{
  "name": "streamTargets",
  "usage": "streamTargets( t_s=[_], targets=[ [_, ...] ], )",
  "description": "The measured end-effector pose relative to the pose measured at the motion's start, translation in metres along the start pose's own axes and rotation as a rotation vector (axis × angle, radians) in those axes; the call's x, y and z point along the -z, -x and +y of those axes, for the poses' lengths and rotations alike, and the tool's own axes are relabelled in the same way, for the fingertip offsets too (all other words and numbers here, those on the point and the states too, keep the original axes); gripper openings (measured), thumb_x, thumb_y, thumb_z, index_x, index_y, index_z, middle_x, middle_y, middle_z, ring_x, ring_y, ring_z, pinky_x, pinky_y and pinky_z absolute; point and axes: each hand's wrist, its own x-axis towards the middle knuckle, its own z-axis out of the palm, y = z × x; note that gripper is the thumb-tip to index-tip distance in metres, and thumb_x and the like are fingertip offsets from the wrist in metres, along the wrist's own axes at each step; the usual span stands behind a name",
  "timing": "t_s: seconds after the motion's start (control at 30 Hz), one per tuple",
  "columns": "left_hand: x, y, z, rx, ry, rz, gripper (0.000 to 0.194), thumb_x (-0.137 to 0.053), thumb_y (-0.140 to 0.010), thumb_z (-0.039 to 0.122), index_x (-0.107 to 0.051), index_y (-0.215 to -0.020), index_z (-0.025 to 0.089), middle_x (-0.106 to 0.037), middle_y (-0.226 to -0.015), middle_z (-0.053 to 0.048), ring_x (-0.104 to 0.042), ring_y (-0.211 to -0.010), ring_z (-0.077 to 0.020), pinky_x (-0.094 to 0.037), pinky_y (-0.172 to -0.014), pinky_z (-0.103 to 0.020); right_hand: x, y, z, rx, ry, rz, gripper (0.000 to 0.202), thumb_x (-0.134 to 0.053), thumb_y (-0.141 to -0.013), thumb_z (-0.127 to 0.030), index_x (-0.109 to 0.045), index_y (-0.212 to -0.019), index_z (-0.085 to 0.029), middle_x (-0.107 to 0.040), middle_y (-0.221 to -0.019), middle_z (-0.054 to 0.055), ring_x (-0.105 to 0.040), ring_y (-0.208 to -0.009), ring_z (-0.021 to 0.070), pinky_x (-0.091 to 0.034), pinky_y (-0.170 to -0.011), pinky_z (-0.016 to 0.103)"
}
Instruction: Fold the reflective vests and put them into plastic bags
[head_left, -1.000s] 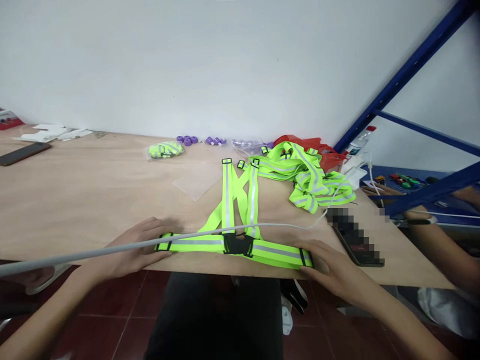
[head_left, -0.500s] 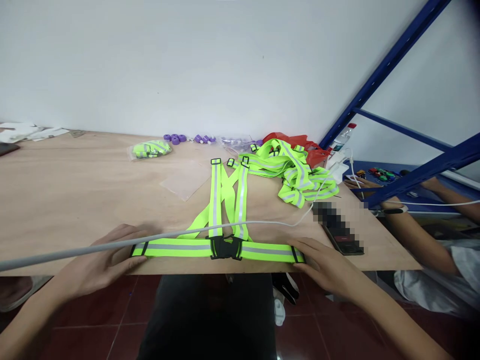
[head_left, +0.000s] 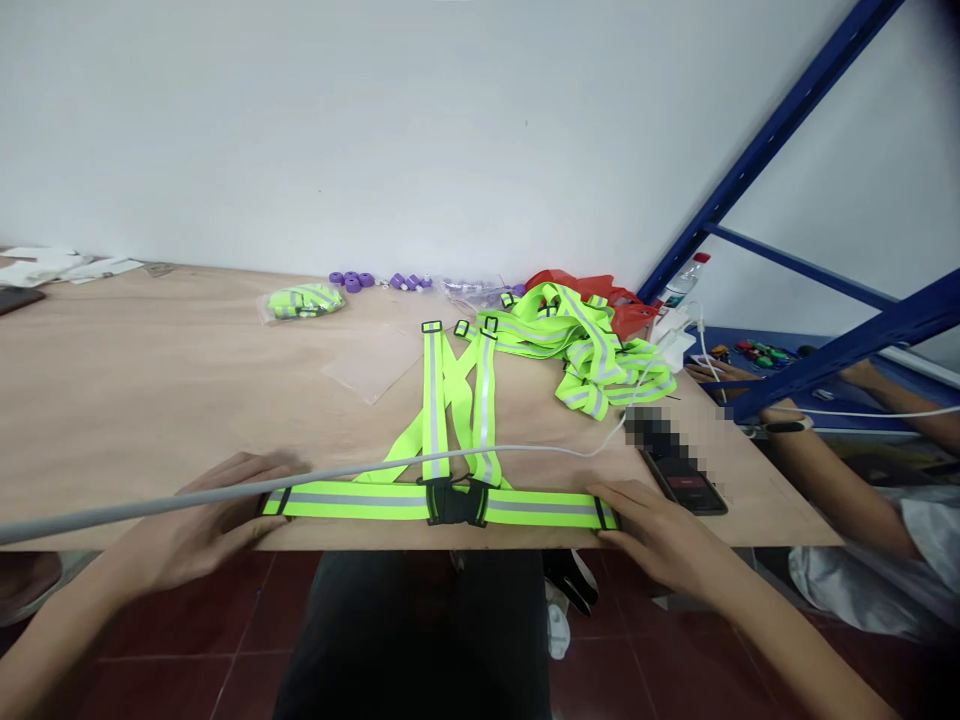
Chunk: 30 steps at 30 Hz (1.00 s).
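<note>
A fluorescent yellow-green reflective vest [head_left: 352,500] made of elastic straps lies at the table's front edge, its waist strap stretched straight across. The black buckle [head_left: 456,502] at its middle is fastened. Two shoulder straps run away from it, and other straps cross behind them. My left hand [head_left: 210,515] grips the left end of the waist strap between thumb and fingers. At the other end, my right hand [head_left: 652,525] pinches the strap near its black slider. A grey cable [head_left: 300,478] passes over my left hand and in front of the vest.
A pile of similar straps [head_left: 577,340] lies at the back right by a red bag [head_left: 634,310] and a bottle [head_left: 681,280]. Further left are a bagged vest [head_left: 304,300], a flat clear bag [head_left: 375,365] and purple pieces [head_left: 352,280]. A phone [head_left: 686,482] rests near my right hand. Another person's arm [head_left: 832,460] is beyond the blue frame [head_left: 772,140].
My right hand has shifted slightly right with its end of the waist strap. The buckle has moved a little right and nearer. Both hands keep hold of the strap.
</note>
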Motion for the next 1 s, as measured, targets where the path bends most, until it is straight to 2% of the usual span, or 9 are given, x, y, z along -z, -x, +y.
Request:
streamTargets(
  t_s=[0.2, 0.37, 0.47, 0.6, 0.7, 0.77, 0.83, 0.9, 1.0],
  targets=[
    [-0.004, -0.007, 0.009, -0.046, 0.009, 0.015, 0.045, -0.060, -0.094, 0.047, -0.063, -0.136, 0.033, -0.062, -0.141, -0.004, -0.057, -0.129, -0.0308, -0.048, -0.108, -0.039, -0.005, -0.001, 0.002, -0.035, -0.058, 0.002, 0.045, -0.057, -0.093, -0.034, -0.062, -0.136, -0.026, -0.063, -0.139, 0.011, -0.059, -0.130, 0.0293, -0.050, -0.109, 0.047],
    [-0.010, -0.007, 0.019, -0.031, 0.041, 0.012, 0.046, -0.058, -0.097, 0.048, -0.060, -0.141, 0.036, -0.062, -0.141, -0.005, -0.059, -0.127, -0.0312, -0.052, -0.104, -0.040, -0.006, -0.005, -0.012, -0.077, -0.204, -0.012, 0.046, -0.061, -0.092, -0.041, -0.063, -0.137, -0.030, -0.064, -0.133, 0.011, -0.062, -0.123, 0.0285, -0.051, -0.104, 0.044],
    [-0.016, -0.003, 0.021, 0.041, 0.091, 0.055, 0.051, -0.060, -0.096, 0.052, -0.055, -0.145, 0.038, -0.062, -0.142, -0.003, -0.061, -0.127, -0.0303, -0.052, -0.104, -0.039, -0.010, -0.003, -0.017, -0.122, -0.286, 0.080, 0.050, -0.062, -0.092, -0.046, -0.062, -0.138, -0.029, -0.068, -0.120, 0.010, -0.065, -0.112, 0.0269, -0.054, -0.097, 0.040],
    [-0.029, 0.003, 0.024, 0.139, 0.138, 0.203, 0.056, -0.061, -0.092, 0.061, -0.060, -0.142, 0.035, -0.069, -0.133, -0.002, -0.067, -0.117, -0.0314, -0.054, -0.101, -0.040, -0.027, 0.006, -0.018, -0.174, -0.311, 0.263, 0.049, -0.057, -0.094, -0.047, -0.062, -0.138, -0.025, -0.071, -0.102, 0.008, -0.068, -0.099, 0.0250, -0.056, -0.091, 0.038],
    [-0.041, 0.011, 0.031, 0.194, 0.121, 0.300, 0.050, -0.060, -0.092, 0.062, -0.066, -0.133, 0.034, -0.071, -0.129, -0.001, -0.069, -0.112, -0.0310, -0.056, -0.099, -0.038, -0.046, 0.016, -0.019, -0.204, -0.270, 0.371, 0.046, -0.057, -0.095, -0.045, -0.061, -0.136, -0.026, -0.072, -0.108, 0.009, -0.068, -0.102, 0.0265, -0.056, -0.093, 0.040],
    [-0.050, 0.018, 0.038, 0.225, 0.109, 0.366, 0.046, -0.059, -0.093, 0.060, -0.066, -0.131, 0.034, -0.071, -0.129, -0.001, -0.069, -0.112, -0.0299, -0.056, -0.099, -0.038, -0.059, 0.022, -0.022, -0.247, -0.230, 0.454, 0.046, -0.055, -0.096, -0.047, -0.058, -0.138, -0.027, -0.071, -0.117, 0.010, -0.068, -0.109, 0.0283, -0.055, -0.096, 0.043],
    [-0.059, 0.024, 0.043, 0.253, 0.100, 0.435, 0.045, -0.059, -0.094, 0.057, -0.064, -0.132, 0.034, -0.071, -0.127, -0.002, -0.069, -0.112, -0.0295, -0.056, -0.099, -0.038, -0.069, 0.026, -0.026, -0.299, -0.177, 0.527, 0.050, -0.053, -0.097, -0.051, -0.056, -0.139, -0.025, -0.072, -0.117, 0.011, -0.068, -0.109, 0.0302, -0.056, -0.095, 0.046],
    [-0.064, 0.027, 0.045, 0.278, 0.107, 0.467, 0.046, -0.059, -0.094, 0.057, -0.063, -0.133, 0.032, -0.071, -0.127, -0.003, -0.069, -0.113, -0.0300, -0.056, -0.098, -0.038, -0.072, 0.025, -0.030, -0.338, -0.125, 0.527, 0.054, -0.054, -0.096, -0.055, -0.056, -0.139, -0.022, -0.073, -0.113, 0.013, -0.068, -0.106, 0.0323, -0.056, -0.091, 0.048],
    [-0.061, 0.023, 0.040, 0.269, 0.147, 0.392, 0.054, -0.059, -0.094, 0.059, -0.059, -0.140, 0.031, -0.069, -0.131, -0.004, -0.068, -0.115, -0.0313, -0.057, -0.098, -0.039, -0.065, 0.018, -0.033, -0.332, -0.115, 0.425, 0.055, -0.058, -0.092, -0.056, -0.059, -0.135, -0.021, -0.073, -0.116, 0.014, -0.068, -0.107, 0.0343, -0.057, -0.091, 0.050]
  ],
)
